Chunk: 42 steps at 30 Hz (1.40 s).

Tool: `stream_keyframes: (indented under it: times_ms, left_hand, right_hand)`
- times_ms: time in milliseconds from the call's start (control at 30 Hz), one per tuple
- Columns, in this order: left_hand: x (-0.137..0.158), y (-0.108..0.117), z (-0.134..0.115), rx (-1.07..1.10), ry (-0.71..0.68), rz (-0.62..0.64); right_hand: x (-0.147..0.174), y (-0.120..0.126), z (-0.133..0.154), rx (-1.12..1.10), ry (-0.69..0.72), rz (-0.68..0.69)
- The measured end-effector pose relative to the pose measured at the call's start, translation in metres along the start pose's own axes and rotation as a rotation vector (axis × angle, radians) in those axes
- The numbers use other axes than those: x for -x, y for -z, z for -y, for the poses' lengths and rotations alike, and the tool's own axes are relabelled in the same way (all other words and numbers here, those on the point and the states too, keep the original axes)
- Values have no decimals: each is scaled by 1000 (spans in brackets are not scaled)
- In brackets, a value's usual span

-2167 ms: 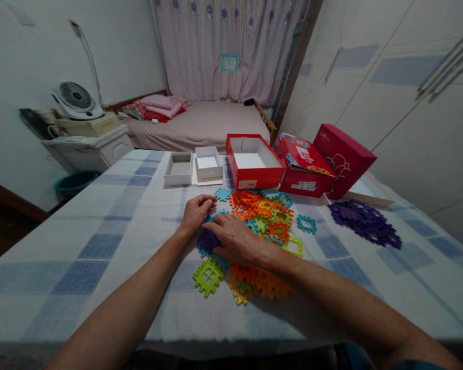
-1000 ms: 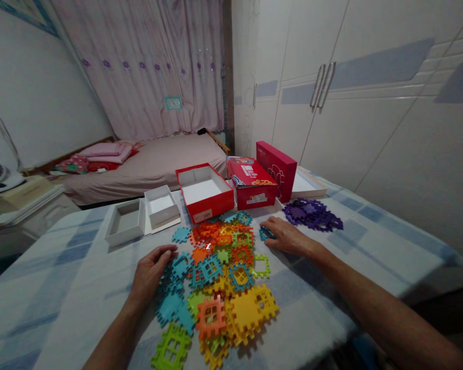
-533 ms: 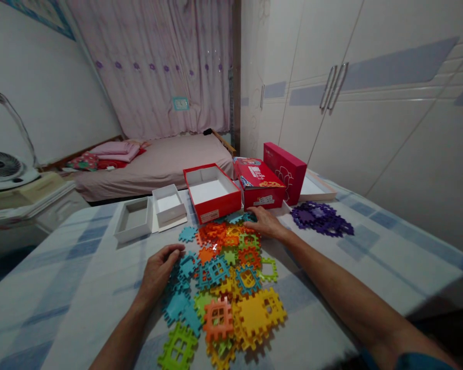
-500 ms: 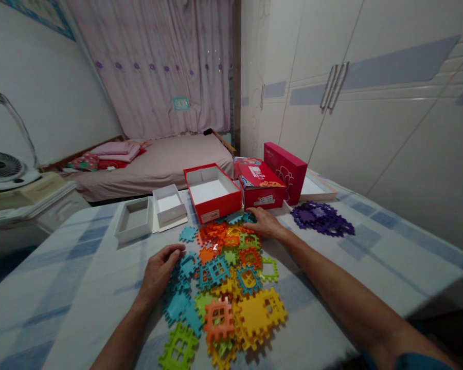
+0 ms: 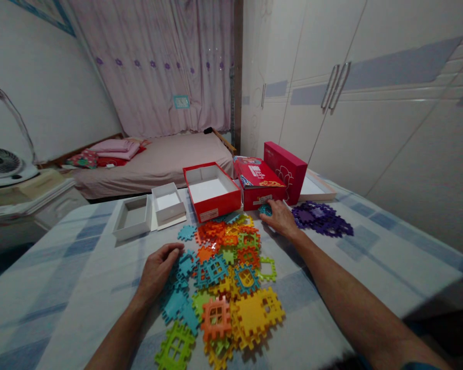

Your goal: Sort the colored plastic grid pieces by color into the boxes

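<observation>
In my right hand (image 5: 281,220), pinched at the fingertips, is a teal interlocking building piece (image 5: 265,209) just in front of the red printed box. My left hand (image 5: 159,266) rests curled on the table, thumb against its fingers, with nothing visible in it. Close beside it lie blue notched pieces (image 5: 177,303). The heap between my arms also has orange pieces (image 5: 216,313), yellow pieces (image 5: 252,314) and green pieces (image 5: 176,345), many with window-like openings. A separate pile of purple pieces (image 5: 324,220) lies to the right of my right hand.
An open red box (image 5: 219,206) stands behind the heap, with the red printed box (image 5: 258,177) and an upright pink box (image 5: 289,172) to its right. Two white trays (image 5: 132,218) are at the left. A striped cloth (image 5: 81,277) covers the table.
My right hand has moved right, away from the far end of the heap, carrying the teal piece. My left hand has stayed in nearly the same place.
</observation>
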<state>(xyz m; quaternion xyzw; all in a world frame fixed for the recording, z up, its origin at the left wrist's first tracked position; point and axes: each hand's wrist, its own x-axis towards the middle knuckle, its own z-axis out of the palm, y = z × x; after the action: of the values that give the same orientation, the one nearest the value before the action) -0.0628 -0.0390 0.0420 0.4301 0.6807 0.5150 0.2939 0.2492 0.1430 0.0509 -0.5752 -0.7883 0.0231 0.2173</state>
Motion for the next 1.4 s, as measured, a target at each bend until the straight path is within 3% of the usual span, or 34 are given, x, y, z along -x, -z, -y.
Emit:
stream_keyframes:
  times_ms: [100, 200, 333, 433, 667, 867, 1067, 1267, 1400]
  left_hand:
    - [-1, 1, 1, -13, -5, 0]
    - [-2, 1, 4, -19, -4, 2]
    - [-3, 2, 7, -17, -8, 5]
    - [-2, 2, 6, -27, -8, 8]
    - [1, 0, -3, -21, -6, 2]
    - [-1, 0, 2, -22, -18, 4]
    - [-5, 0, 11, -57, -50, 24]
    - [-5, 1, 12, -63, -63, 25]
    - [-5, 1, 12, -85, -68, 37]
  right_hand:
    - [2, 1, -3, 62, 17, -74]
    - [5, -2, 8, -65, 87, -112]
    - [10, -8, 28, -318, 207, 63]
    - [12, -8, 33, -358, 254, 204]
    - [10, -3, 28, -281, 155, 154]
    - [17, -3, 40, -333, 324, 276]
    - [14, 0, 46, -309, 160, 236]
    - [-8, -6, 69, -167, 172, 300]
    - [-9, -10, 76, -191, 185, 318]
